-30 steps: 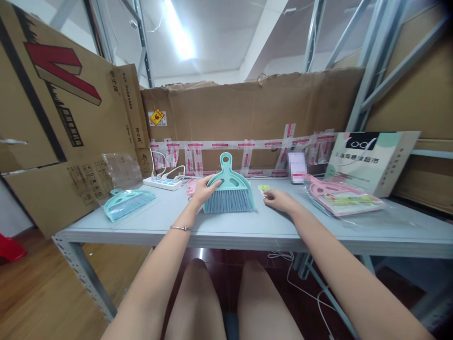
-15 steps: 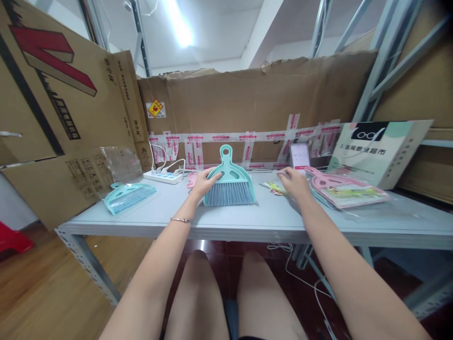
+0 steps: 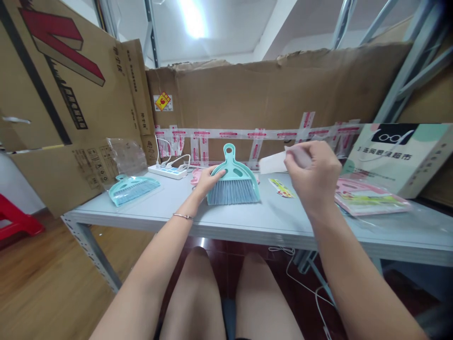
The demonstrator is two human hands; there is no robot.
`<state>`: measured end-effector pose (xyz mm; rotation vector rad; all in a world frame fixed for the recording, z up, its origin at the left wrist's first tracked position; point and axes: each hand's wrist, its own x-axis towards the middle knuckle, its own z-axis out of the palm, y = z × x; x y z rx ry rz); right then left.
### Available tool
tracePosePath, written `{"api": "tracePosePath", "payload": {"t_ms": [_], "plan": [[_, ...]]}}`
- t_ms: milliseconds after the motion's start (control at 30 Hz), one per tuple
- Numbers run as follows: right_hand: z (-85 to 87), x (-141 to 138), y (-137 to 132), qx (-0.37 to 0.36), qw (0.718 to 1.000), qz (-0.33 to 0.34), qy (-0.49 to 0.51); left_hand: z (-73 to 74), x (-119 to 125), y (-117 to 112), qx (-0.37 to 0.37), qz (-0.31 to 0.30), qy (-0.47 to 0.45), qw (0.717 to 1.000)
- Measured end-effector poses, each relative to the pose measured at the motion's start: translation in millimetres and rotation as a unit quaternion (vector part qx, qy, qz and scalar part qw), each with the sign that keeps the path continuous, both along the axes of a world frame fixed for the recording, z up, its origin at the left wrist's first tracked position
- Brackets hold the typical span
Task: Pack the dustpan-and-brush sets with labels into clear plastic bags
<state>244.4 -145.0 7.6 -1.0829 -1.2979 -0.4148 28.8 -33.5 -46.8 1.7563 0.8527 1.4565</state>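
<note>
My left hand (image 3: 208, 182) grips the left edge of a mint-green dustpan (image 3: 231, 165), thumb on its front. A hand brush with grey-blue bristles (image 3: 233, 191) is nested in the dustpan, which stands upright on the table with its looped handle up. My right hand (image 3: 314, 174) is raised over the table, fingers closed on a white slip (image 3: 272, 163) that looks like paper. What is on the slip's other side is hidden. Below it on the table lies a small yellow-green printed card (image 3: 281, 188).
At left lies a bagged mint dustpan set (image 3: 134, 190) beside a white power strip (image 3: 168, 171). Pink dustpan sets in clear bags (image 3: 371, 196) lie at right, before a printed box (image 3: 396, 158). Large cardboard (image 3: 230, 99) walls the table's back. A pink item (image 3: 196, 176) sits behind my left hand.
My right hand has risen from the tabletop with a white slip in its fingers. My left hand keeps its hold on the dustpan. The view has shifted slightly.
</note>
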Motion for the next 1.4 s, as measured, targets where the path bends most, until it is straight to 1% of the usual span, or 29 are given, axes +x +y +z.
{"api": "tracePosePath", "payload": {"t_ms": [33, 67, 100, 133, 200, 267, 333, 433, 533, 667, 733, 767, 867, 900, 933, 1000, 1100, 1167, 1233, 1267, 1333, 1367, 1400], "plan": [[-2.0, -12.3, -5.7, -0.001, 0.999, -0.013, -0.035, -0.8, 0.2, 0.5, -0.002, -0.002, -0.003, 1.000], [-7.2, -24.9, -8.3, -0.026, 0.998, -0.005, -0.065, -1.7, 0.4, 1.1, -0.003, -0.004, -0.005, 1.000], [-15.3, -37.7, -7.6, -0.075, 0.993, 0.014, -0.094, -2.6, 0.7, 1.7, -0.003, -0.005, -0.007, 1.000], [-25.3, -50.0, -3.6, -0.138, 0.982, 0.034, -0.124, -3.5, 0.9, 2.2, -0.004, -0.007, -0.009, 1.000], [-46.8, -71.3, 11.8, -0.258, 0.949, 0.063, -0.171, -5.2, 1.0, 3.0, -0.008, -0.011, -0.009, 1.000], [-63.7, -86.0, 31.1, -0.300, 0.933, 0.076, -0.184, -6.8, 0.9, 3.9, -0.014, -0.016, -0.008, 1.000], [-72.5, -93.4, 47.8, -0.302, 0.931, 0.086, -0.184, -8.0, 0.7, 5.1, -0.022, -0.018, -0.011, 1.000], [-74.2, -96.3, 61.4, -0.291, 0.929, 0.115, -0.197, -9.2, 0.5, 7.2, -0.031, -0.016, -0.022, 0.999], [-74.6, -97.0, 62.1, -0.269, 0.927, 0.147, -0.216, -9.4, -0.3, 8.0, -0.038, -0.008, -0.035, 0.999], [-83.8, -94.5, 51.3, -0.248, 0.919, 0.181, -0.246, -8.7, -3.2, 6.3, -0.043, -0.001, -0.045, 0.998], [-89.0, -91.0, 45.4, -0.262, 0.906, 0.197, -0.267, -8.3, -4.6, 5.9, -0.049, -0.001, -0.046, 0.998], [-90.8, -89.1, 43.2, -0.284, 0.894, 0.205, -0.278, -8.1, -5.1, 6.1, -0.052, -0.001, -0.047, 0.998], [-92.2, -83.8, 40.7, -0.367, 0.848, 0.234, -0.301, -7.5, -6.2, 7.3, -0.066, -0.010, -0.041, 0.997], [-91.8, -82.5, 40.9, -0.383, 0.836, 0.246, -0.306, -7.1, -6.6, 7.6, -0.071, -0.018, -0.036, 0.997], [-91.1, -81.4, 41.3, -0.387, 0.830, 0.256, -0.309, -6.7, -7.3, 7.5, -0.077, -0.031, -0.030, 0.996], [-89.7, -79.6, 42.1, -0.385, 0.827, 0.270, -0.308, -5.6, -9.3, 6.3, -0.090, -0.065, -0.017, 0.994], [-87.2, -77.7, 41.0, -0.375, 0.835, 0.308, -0.260, -4.3, -13.2, 2.8, -0.108, -0.114, -0.008, 0.988], [-85.3, -76.9, 38.4, -0.347, 0.850, 0.368, -0.149, -3.7, -15.6, 0.8, -0.112, -0.129, -0.014, 0.985], [-84.3, -76.4, 35.5, -0.303, 0.865, 0.400, 0.001, -2.6, -18.0, 0.2, -0.109, -0.128, -0.026, 0.985], [-84.5, -76.5, 34.5, -0.282, 0.872, 0.395, 0.072, -1.7, -19.3, 0.5, -0.106, -0.125, -0.033, 0.986], [-86.5, -77.8, 34.8, -0.251, 0.882, 0.354, 0.184, 1.1, -22.4, 1.7, -0.100, -0.117, -0.050, 0.987], [-87.8, -79.3, 36.4, -0.244, 0.882, 0.332, 0.228, 2.8, -24.1, 2.2, -0.097, -0.114, -0.059, 0.987], [-88.8, -81.6, 38.9, -0.241, 0.875, 0.318, 0.274, 4.4, -25.6, 2.5, -0.095, -0.111, -0.067, 0.987]]}}
